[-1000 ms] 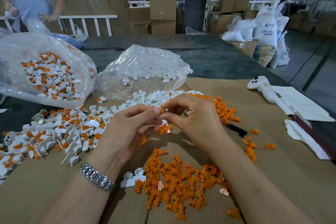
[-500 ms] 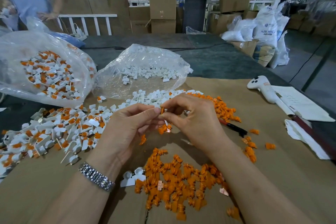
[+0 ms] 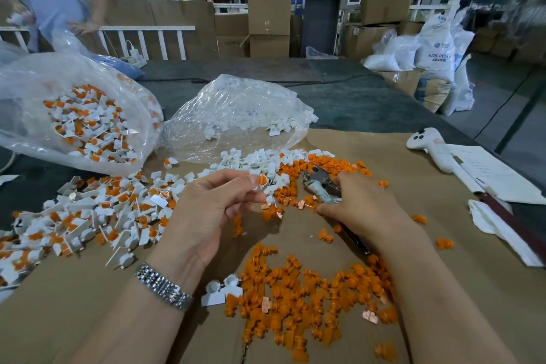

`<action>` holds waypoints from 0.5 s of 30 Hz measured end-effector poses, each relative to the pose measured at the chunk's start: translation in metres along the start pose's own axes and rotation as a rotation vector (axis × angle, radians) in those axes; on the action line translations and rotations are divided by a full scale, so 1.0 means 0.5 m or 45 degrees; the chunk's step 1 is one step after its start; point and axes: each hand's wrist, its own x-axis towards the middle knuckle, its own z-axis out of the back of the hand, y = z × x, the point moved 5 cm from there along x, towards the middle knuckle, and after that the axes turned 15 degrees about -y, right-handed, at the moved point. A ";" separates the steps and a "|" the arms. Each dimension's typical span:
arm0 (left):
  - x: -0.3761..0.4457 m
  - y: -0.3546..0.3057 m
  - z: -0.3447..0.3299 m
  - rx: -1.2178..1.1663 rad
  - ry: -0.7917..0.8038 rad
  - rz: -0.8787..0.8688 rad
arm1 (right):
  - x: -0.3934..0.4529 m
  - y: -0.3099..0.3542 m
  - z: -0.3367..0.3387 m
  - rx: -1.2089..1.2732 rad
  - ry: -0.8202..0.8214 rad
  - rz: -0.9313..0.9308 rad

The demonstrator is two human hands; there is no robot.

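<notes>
One small white cap (image 3: 261, 181) with an orange insert is pinched between the thumb and forefinger of the left hand (image 3: 212, 210), held just above the brown paper sheet (image 3: 428, 260) near the middle of the table. That hand's other fingers curl loosely beneath it.

Just to the right, the right hand (image 3: 362, 207) grasps a pair of pliers (image 3: 317, 179). Its fingers and thumb are curled round the handles, and the metal head juts out toward the left hand, low over the paper. A few copper clips (image 3: 301, 203) lie on the sheet between the two hands.

Nearer the person sits a spread of orange plugs (image 3: 295, 292), partly under the right forearm. A band of bare white caps (image 3: 251, 159) and more orange pieces lies just behind the hands. To the left spreads a wide heap of assembled pieces (image 3: 88, 216), white with orange centres.

Behind these lie two clear bags: the middle bag (image 3: 236, 109) holds white caps, and the left bag (image 3: 79, 121) holds assembled pieces. A metal watch (image 3: 162, 287) is on the left wrist. At the right edge a white handheld device (image 3: 428, 145) lies beside some papers (image 3: 499, 177).
</notes>
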 end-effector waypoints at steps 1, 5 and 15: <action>0.000 0.000 0.000 -0.003 -0.009 0.003 | 0.000 0.001 -0.002 -0.024 -0.012 0.017; 0.001 0.001 0.002 -0.054 -0.055 0.023 | -0.002 0.014 0.009 0.027 -0.100 0.033; 0.005 0.001 0.000 -0.240 -0.177 -0.026 | -0.054 0.078 0.094 1.110 0.278 -0.118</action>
